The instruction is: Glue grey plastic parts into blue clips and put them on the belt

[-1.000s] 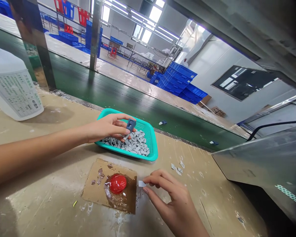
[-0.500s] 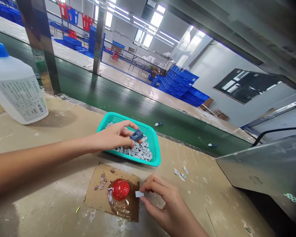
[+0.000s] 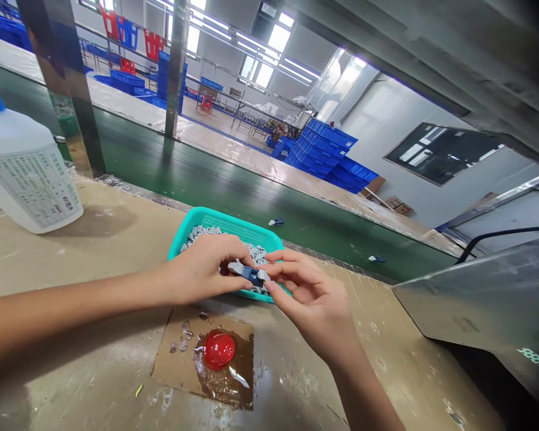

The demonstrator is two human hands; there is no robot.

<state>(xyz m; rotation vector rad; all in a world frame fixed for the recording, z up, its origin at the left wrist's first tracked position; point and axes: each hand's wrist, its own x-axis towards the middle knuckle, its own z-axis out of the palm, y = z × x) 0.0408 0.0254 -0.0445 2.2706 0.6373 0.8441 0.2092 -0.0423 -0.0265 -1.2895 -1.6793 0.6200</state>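
Note:
Over the basket's front part, my left hand [image 3: 211,266] is closed on a small dark blue plastic part [image 3: 252,275], with a light grey bit showing at its left end. My right hand [image 3: 312,293] pinches a small light grey plastic piece [image 3: 263,276] between thumb and fingers, against the right end of the blue part. Whether the two are joined I cannot tell. Beneath both hands stands a turquoise basket [image 3: 276,240] holding many small grey pieces [image 3: 206,231]. Nearer me, a glossy red dome-shaped thing [image 3: 219,349] sits on a wet-stained cardboard sheet [image 3: 170,359].
A white bottle with a blue cap [image 3: 27,173] stands at the left. Behind the table runs a green conveyor belt [image 3: 215,188] carrying small blue-and-white parts [image 3: 276,221]. A metal panel [image 3: 485,299] rises at the right. Blue crates [image 3: 318,149] are stacked beyond the belt.
My right hand has moved up from the cardboard's right edge, bringing the grey piece to the blue part. My left hand has lowered slightly and turned that part. The view has shifted a little.

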